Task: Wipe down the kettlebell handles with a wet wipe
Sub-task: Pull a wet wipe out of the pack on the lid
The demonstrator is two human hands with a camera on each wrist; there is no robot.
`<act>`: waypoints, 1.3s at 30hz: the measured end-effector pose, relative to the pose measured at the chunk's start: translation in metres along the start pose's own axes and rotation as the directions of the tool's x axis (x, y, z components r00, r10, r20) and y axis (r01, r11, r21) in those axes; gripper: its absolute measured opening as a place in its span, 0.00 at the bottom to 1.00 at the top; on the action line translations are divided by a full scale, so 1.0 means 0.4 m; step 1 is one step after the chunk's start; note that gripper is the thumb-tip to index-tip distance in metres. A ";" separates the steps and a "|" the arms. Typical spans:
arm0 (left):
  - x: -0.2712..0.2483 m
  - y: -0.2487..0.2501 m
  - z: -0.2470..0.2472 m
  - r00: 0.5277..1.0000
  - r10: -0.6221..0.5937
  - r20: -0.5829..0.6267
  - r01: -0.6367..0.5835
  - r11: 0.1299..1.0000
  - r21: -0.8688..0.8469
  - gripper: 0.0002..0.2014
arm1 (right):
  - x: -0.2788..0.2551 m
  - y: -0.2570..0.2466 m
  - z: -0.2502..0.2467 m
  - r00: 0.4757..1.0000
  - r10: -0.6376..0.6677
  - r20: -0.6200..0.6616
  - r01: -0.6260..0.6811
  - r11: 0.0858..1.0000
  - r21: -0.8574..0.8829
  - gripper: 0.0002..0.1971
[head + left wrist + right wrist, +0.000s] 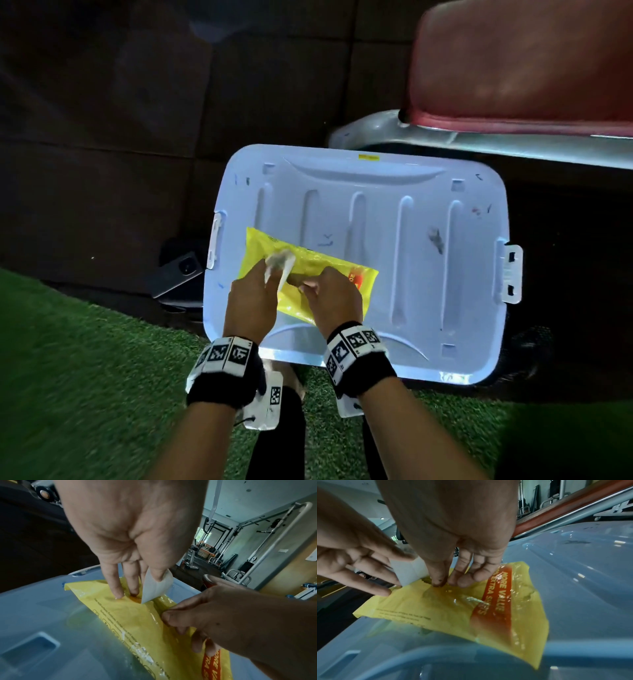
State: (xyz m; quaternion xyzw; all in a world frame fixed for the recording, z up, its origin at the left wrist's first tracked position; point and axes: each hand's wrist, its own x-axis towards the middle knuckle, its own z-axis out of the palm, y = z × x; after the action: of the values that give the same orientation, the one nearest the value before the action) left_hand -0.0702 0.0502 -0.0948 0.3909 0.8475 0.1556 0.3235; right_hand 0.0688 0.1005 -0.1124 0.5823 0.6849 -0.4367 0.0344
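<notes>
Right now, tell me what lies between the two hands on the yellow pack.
A white wet wipe stands between left hand and right hand, rising from the yellow plastic wipe pack; clearest in the left wrist view.

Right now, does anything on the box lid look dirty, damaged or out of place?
Yes. The pale blue lid has dark smudges toward its right side and small pen-like marks near its left edge. The yellow pack lies askew across the ribs. Otherwise nothing is spilled: the left hand pinches a white wipe while the right hand holds the pack.

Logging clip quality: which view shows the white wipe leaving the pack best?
The left wrist view: the wipe stands sharp, pinched by the left hand. The right wrist view shows it partly hidden; the head view shows it small and blurred.
</notes>
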 end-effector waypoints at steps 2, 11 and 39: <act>0.004 -0.007 0.000 1.000 -0.010 0.029 0.011 0.999 -0.038 0.14 | 0.006 -0.015 0.013 0.998 -0.037 -0.041 0.034 0.998 -0.060 0.12; 0.020 -0.024 -0.016 0.983 0.006 0.181 -0.001 1.000 -0.026 0.19 | 0.056 0.000 0.026 0.986 -0.127 0.110 0.147 0.969 -0.200 0.16; -0.018 -0.002 0.007 0.987 0.115 0.113 -0.112 0.993 -0.034 0.16 | -0.055 0.104 -0.106 0.887 0.401 -0.230 0.029 0.448 0.894 0.07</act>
State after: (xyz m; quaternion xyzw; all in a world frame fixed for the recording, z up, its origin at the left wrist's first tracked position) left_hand -0.0652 0.0440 -0.0943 0.4424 0.8017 0.1625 0.3677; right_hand 0.1298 0.1083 -0.0972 0.6664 0.2824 -0.5858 -0.3647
